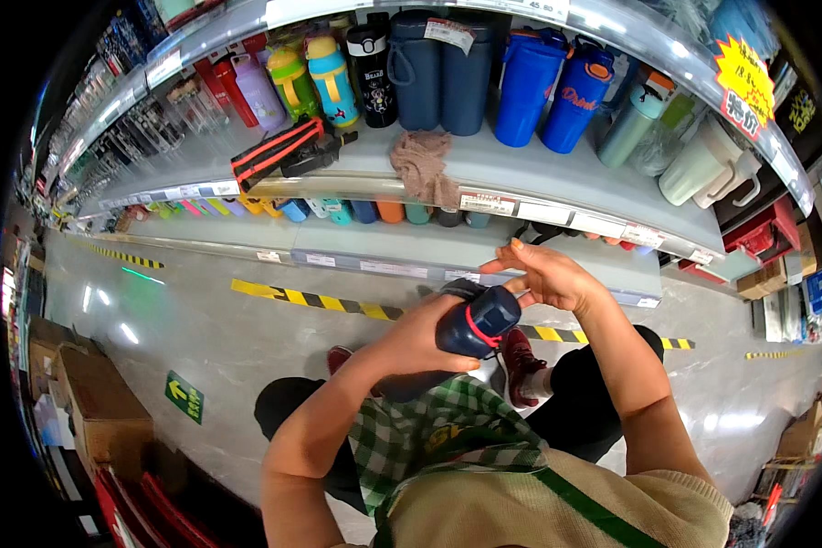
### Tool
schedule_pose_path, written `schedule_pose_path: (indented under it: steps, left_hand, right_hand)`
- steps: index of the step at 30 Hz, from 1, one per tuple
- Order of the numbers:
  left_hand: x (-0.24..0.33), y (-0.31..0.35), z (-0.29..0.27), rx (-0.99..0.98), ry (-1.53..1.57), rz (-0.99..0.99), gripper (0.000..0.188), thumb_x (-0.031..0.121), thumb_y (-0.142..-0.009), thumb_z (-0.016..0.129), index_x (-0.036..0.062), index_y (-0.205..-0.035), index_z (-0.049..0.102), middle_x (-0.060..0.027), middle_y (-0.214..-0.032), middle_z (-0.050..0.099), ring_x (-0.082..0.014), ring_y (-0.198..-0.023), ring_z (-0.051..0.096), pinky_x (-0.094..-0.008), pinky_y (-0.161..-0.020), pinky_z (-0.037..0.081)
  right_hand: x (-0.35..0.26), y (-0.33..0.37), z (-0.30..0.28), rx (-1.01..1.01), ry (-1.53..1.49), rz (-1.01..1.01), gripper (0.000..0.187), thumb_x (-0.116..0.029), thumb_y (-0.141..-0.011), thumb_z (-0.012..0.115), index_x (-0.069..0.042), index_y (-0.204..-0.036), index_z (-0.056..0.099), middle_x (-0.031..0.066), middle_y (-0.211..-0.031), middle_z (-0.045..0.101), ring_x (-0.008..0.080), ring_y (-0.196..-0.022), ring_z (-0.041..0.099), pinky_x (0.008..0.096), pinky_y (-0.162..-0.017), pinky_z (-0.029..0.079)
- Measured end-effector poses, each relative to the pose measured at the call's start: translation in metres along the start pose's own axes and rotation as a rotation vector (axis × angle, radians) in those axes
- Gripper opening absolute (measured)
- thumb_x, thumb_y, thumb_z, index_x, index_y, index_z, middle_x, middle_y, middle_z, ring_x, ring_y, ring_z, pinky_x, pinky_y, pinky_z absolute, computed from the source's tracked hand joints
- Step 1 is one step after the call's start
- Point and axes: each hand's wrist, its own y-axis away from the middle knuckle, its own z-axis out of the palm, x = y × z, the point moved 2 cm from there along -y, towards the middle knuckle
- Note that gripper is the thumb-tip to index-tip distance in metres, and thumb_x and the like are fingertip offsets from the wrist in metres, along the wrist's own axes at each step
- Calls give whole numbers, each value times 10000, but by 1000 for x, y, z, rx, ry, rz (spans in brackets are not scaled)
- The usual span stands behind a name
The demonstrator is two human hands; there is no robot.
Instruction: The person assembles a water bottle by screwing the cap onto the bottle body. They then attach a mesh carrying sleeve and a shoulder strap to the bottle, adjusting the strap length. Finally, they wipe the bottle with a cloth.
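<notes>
My left hand [413, 336] is wrapped round a dark navy bottle [480, 320] with a red cord near its lid, held in front of my apron [447, 429]. Just to the right of the bottle is my right hand [557, 277], its fingers apart and nothing seen in them. Its lower fingertips come close to the lid; whether they touch it I cannot tell. A crumpled brown cloth [425, 164] hangs over the edge of the shelf [338, 173] ahead. To its left lies a black bundle with orange-red edging [288, 151].
Several bottles line the shelf, among them a black one [371, 78], blue ones [575, 100] and a pale jug [703, 164]. Colourful cups [391, 211] sit on the lower shelf. Yellow-black tape [315, 300] crosses the floor. Cardboard boxes [105, 411] stand at left.
</notes>
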Motion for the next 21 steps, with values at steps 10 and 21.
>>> schedule_pose_path:
  steps: [10,21]
  left_hand:
    - [-31,5,23,132,-225,-48,789,403,-568,852,32,-1177,515,-212,-1054,510,-358,-984,538,-409,-859,449]
    - [-41,14,-47,595,-184,-61,321,285,-759,744,23,-855,586,-149,-834,619,-308,-805,605,-384,-709,464]
  right_hand:
    - [59,5,37,60,282,-56,716,-152,-812,733,7,-1379,326,115,-1088,552,166,-908,619,295,-724,589]
    - [57,16,-60,451,97,-83,700,-144,-796,739,27,-1349,345,151,-1055,593,212,-788,659,302,-634,597]
